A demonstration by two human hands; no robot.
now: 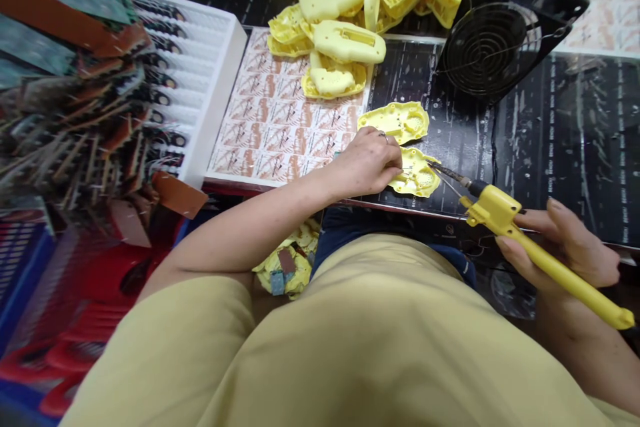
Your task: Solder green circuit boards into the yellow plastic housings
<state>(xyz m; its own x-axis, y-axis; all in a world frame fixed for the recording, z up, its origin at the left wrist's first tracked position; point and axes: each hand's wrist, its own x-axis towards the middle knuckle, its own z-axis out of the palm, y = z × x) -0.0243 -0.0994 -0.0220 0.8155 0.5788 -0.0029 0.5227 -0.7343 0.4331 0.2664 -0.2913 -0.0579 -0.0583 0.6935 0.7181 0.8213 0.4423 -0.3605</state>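
My left hand (374, 161) is closed at the left end of a yellow plastic shell half (416, 175), which lies with its hollow side up near the table's front edge. The curled fingers hide that end. A second yellow shell half (400, 121) lies just behind it, also hollow side up. In my right hand (565, 247) is a yellow soldering iron (500, 207) with a wire feed tube beside its tip. The tip points left and reaches the right end of the nearer shell; whether it touches cannot be made out.
Several yellow shells (345, 47) are piled at the back. A black fan (493, 40) stands at the back right. On the left, a white foam tray (215, 80) holds circuit boards (115, 100), above a blue crate (30, 287) with red parts. More yellow pieces (295, 267) lie below the table edge.
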